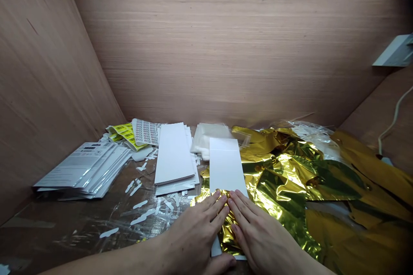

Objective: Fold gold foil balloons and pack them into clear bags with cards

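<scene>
My left hand [201, 221] and my right hand [253, 225] lie side by side, fingers stretched out, pressing on crinkled gold foil [229, 234]. Under the foil runs a long white card [226, 165], its far part bare with a crease across it. A bit of white also shows below the foil at the near end. Shiny gold foil balloons [280, 189], flat and uninflated, spread out on the right, close to my right hand. Parts of the foil under my palms are hidden.
A stack of white cards [176, 152] lies left of centre, with packaged flat packs [85, 169] farther left. Behind are yellow label sheets [129, 133], a printed sticker sheet [146, 132] and clear bags [204, 137]. White paper scraps [142, 217] litter the table. Wooden walls enclose it.
</scene>
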A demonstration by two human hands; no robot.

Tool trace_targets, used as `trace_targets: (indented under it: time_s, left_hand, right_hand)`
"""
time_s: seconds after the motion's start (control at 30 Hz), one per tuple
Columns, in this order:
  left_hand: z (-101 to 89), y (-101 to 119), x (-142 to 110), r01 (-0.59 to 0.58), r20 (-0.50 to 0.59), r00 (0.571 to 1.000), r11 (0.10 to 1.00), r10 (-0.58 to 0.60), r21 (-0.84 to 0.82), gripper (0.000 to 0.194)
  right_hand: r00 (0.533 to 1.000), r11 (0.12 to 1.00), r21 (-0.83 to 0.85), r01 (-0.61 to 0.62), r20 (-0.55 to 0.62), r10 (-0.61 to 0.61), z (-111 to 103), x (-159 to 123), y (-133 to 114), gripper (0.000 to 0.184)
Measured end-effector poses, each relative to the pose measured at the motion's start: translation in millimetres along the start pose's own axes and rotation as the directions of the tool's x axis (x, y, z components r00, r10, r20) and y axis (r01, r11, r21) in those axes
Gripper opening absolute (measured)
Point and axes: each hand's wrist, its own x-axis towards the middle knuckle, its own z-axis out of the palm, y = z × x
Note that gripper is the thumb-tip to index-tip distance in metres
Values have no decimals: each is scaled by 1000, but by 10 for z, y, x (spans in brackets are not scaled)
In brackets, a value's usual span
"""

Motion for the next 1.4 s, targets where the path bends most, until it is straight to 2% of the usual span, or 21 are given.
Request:
trace_targets:
  time_s: [0.13, 0.3, 0.4, 0.47, 0.53, 0.6, 0.67, 0.7, 0.73, 0.77, 0.9, 0.97, 1.13, 1.23, 1.3, 1.4]
  left_hand:
    - [-4, -6, 7, -39, 13, 999, 998, 38, 48, 79]
    - [48, -38, 9, -66, -55, 996, 996, 70, 68, 77]
    - [67, -37, 7, -59, -55, 997, 997, 61, 51, 79]
    - [55, -24, 10, -33, -33, 999, 999, 34, 28, 81]
    - [27, -8, 13, -2, -8, 1000, 1000, 2, -10, 83]
    - [-7, 4, 16, 30, 33, 999, 998, -29, -47, 83]
    - [-34, 9, 18, 64, 87, 995, 996, -58, -68, 84]
    - [-42, 9, 18, 77, 106, 992, 995, -69, -71, 84]
    - [-48, 7, 19, 83, 115, 991, 994, -74, -75, 85]
    - [-51, 5, 20, 86, 117, 990, 993, -76, -80, 85]
    - [-58, 1, 32, 85, 123, 990, 992, -73, -89, 87]
    - [-64, 1, 38, 83, 131, 989, 993, -71, -87, 87]
    - [-61, -12, 24, 84, 129, 989, 993, -73, -84, 86]
    - [-30, -31, 7, 67, 91, 994, 992, -57, -104, 87]
    - [-9, -41, 4, 26, 38, 999, 993, -22, -115, 86]
    - [3, -47, 11, -42, -74, 997, 988, 31, -150, 71]
  right_hand:
    - [1000, 1000, 5, 2, -1, -2, 37, -4, -3, 41]
    - [1000, 1000, 16, 14, 11, -14, -43, 21, -4, 41]
    - [978, 990, 138, -30, 208, 1, -118, 55, 111, 44]
    - [944, 937, 286, -203, 312, 110, -99, 78, 252, 45]
    - [895, 813, 390, -433, 291, 338, -12, 114, 417, 47]
    - [779, 610, 486, -625, 342, 526, 110, 176, 568, 56]
    - [648, 341, 583, -738, 469, 600, 220, 257, 681, 71]
    - [607, 245, 608, -755, 509, 610, 260, 298, 722, 76]
    - [585, 184, 624, -759, 530, 613, 285, 334, 755, 78]
    - [584, 167, 634, -755, 535, 611, 296, 363, 780, 77]
    - [640, 236, 641, -731, 522, 564, 217, 413, 845, 64]
    - [666, 315, 621, -718, 482, 569, 150, 420, 871, 59]
    - [784, 563, 552, -615, 354, 509, 90, 420, 922, 16]
    - [889, 705, 543, -455, 228, 398, 120, 347, 937, 7]
    - [956, 794, 533, -292, 140, 257, 133, 266, 940, 14]
    - [997, 869, 488, -77, 56, 58, 135, 140, 950, 20]
